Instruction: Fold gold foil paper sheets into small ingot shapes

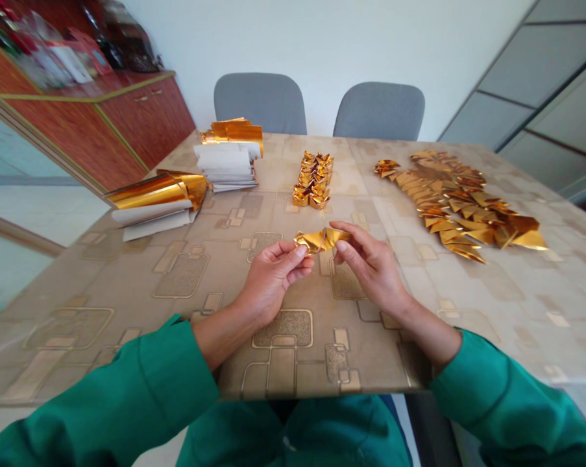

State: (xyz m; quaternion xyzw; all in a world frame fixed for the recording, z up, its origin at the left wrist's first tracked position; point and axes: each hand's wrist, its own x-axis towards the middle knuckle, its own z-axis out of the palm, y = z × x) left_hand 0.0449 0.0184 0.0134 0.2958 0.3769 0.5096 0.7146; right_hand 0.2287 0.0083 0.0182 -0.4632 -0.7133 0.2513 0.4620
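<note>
I'm pinching the left end of a gold foil piece (318, 240) with my left hand (272, 280) and gripping its right end with my right hand (370, 269), holding it just above the patterned table cover (127, 292). My fingers are hiding parts of it, so I can't make out its folds. Farther off, I'm seeing a foil-topped paper stack (156, 202), a second stack (229, 159), a column of folded gold pieces (313, 179), and a wide gold spread (458, 204).
</note>
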